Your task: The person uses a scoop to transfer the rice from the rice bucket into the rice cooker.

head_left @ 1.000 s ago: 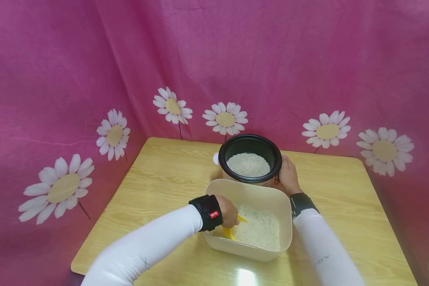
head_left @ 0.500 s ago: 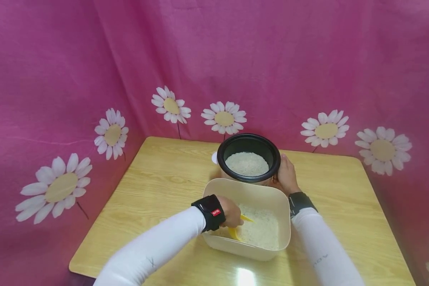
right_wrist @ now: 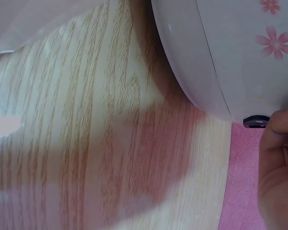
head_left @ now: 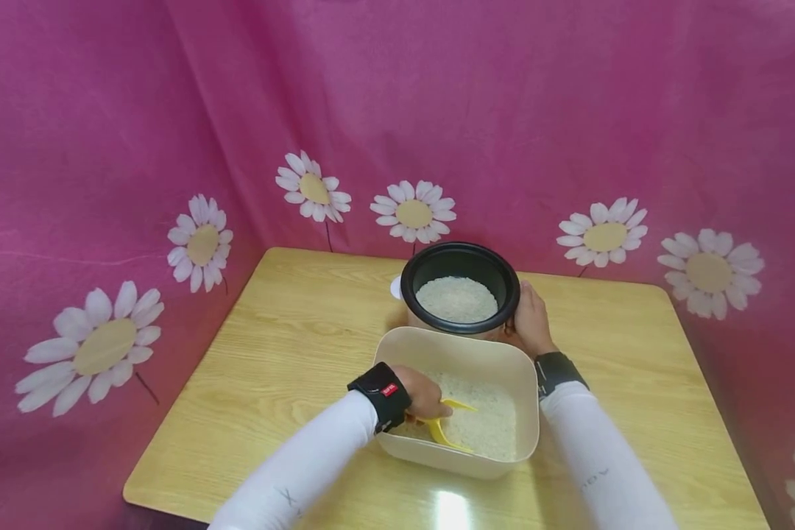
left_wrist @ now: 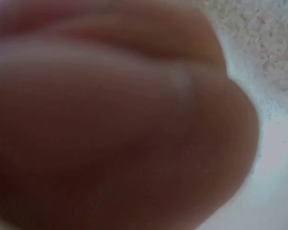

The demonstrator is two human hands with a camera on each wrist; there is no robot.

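A cream plastic bin [head_left: 526, 375] holding white rice [head_left: 486, 423] stands toward the near side in the head view. Inside it, my left hand [head_left: 419, 391] grips a yellow scoop [head_left: 440, 434], its open end facing right over the rice. My fingers [left_wrist: 134, 115] fill the left wrist view, blurred, and hide the scoop there. Directly behind the bin is a white rice cooker [right_wrist: 240, 62] with pink flowers, its black inner pot [head_left: 460, 327] partly filled with rice. My right hand [head_left: 533, 320] holds the cooker's right side; the part under its fingers is hidden.
The wooden table [head_left: 291, 353] extends on both sides of the bin and cooker. A pink curtain [head_left: 503, 132] with daisies hangs along the back and the sides. A white tab [head_left: 396, 287] juts from the cooker's left side.
The yellow scoop has turned and shows more of itself over the rice, after a slight rightward move of my left hand. My right hand stays on the cooker. The view has shifted slightly.
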